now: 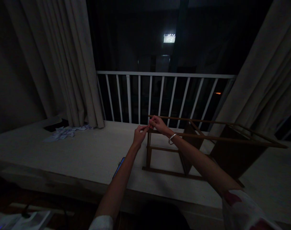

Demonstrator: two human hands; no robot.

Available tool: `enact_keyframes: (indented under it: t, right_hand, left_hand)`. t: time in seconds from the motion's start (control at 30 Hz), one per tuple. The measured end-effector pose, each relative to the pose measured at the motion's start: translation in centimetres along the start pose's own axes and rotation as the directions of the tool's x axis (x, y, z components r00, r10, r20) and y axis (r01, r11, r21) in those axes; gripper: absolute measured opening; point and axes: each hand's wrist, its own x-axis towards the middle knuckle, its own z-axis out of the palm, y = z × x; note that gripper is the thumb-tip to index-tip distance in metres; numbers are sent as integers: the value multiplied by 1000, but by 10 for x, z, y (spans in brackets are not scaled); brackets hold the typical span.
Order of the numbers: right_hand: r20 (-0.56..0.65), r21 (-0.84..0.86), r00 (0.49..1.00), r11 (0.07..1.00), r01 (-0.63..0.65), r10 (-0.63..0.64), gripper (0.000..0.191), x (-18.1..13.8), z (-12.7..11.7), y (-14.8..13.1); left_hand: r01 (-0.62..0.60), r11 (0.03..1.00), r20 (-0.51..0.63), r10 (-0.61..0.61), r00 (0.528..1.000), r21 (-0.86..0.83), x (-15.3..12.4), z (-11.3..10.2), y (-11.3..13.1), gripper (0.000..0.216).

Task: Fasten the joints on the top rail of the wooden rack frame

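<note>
A brown wooden rack (pixel 236 155) with shelf boards lies on its side on the pale window ledge. At its left end, both hands meet by the tip of a rail. My left hand (pixel 139 134) is closed, thumb and fingers pressed together near the rail end. My right hand (pixel 158 124), with a silver bangle (pixel 172 138) at the wrist, pinches close beside it, fingertips almost touching the left ones. Whatever lies between the fingers is too small and dark to make out. Partly behind my left forearm is a phone (pixel 118 166) with a bluish screen.
Crumpled papers (pixel 64 132) and a dark flat item lie at the ledge's left. A white railing (pixel 169 74) stands before the dark window, with curtains (pixel 71 64) on both sides. A white object (pixel 37 220) sits low at the left, below the ledge edge.
</note>
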Motion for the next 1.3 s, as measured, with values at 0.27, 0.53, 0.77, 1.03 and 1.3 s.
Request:
enact_keyframes:
  t: [0.27, 0.53, 0.77, 1.03, 1.3]
  right_hand:
    - [-42, -17, 998, 999, -39, 38, 33, -1, 1, -3]
    - [-149, -86, 987, 994, -68, 55, 33, 3, -3, 5]
    - [-117, -59, 986, 990, -126, 118, 33, 3, -2, 2]
    - [-65, -40, 991, 992, -122, 119, 32, 1, -4, -2]
    - [-67, -57, 992, 992, -108, 104, 32, -1, -6, -1]
  left_hand:
    - [21, 998, 84, -25, 996, 56, 6, -7, 1, 29]
    - [70, 997, 252, -73, 965, 20, 12, -13, 22, 30]
    - [187, 982, 268, -170, 948, -38, 17, -15, 22, 30]
    - [218, 974, 252, -197, 947, -58, 16, -14, 19, 30]
    - [213, 977, 277, -199, 940, -24, 16, -13, 18, 31]
